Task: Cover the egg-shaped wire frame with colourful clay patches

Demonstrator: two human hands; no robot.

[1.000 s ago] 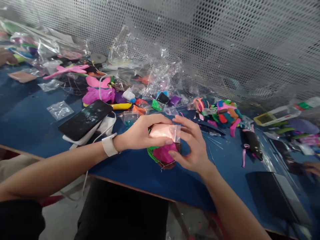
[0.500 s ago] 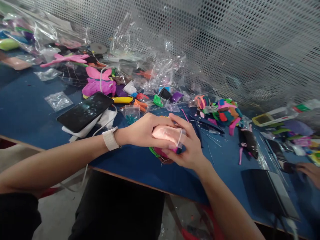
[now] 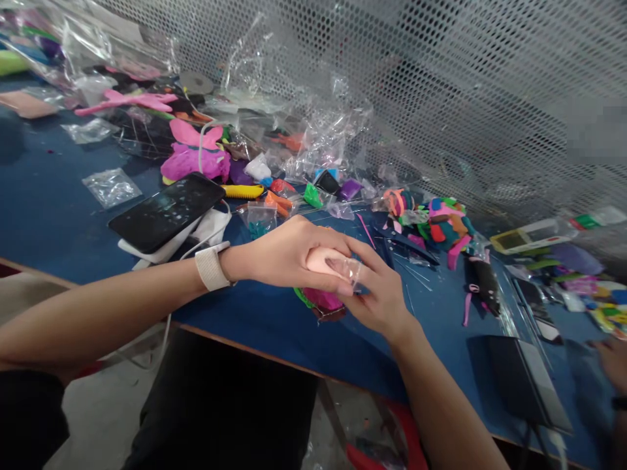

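Observation:
A peach-coloured lump of clay (image 3: 321, 259), partly in a clear plastic bag (image 3: 351, 273), is held between both hands above the blue table. My left hand (image 3: 294, 251) wraps round it from the left, thumb along its near side. From the right, my right hand (image 3: 375, 281) has its fingers on the bagged end. Below them, a pink, green and brown clay piece (image 3: 326, 301) shows in part; the hands hide the rest. To the left lies a black phone (image 3: 167, 212) on a white object, near a yellow-handled tool (image 3: 243, 191).
Clay figures, a pink-and-purple one (image 3: 196, 160) and a multicoloured one (image 3: 447, 222), stand towards the perforated metal screen (image 3: 441, 85). Clear bags and thin wires lie about. A black box (image 3: 529, 382) is at the right, with another person's hand (image 3: 612, 359) beyond it.
My right hand's fingers have shifted on the bag, and the bag now bunches at the lump's right end. The other person's hand at the far right has drawn back from a dark phone-like object.

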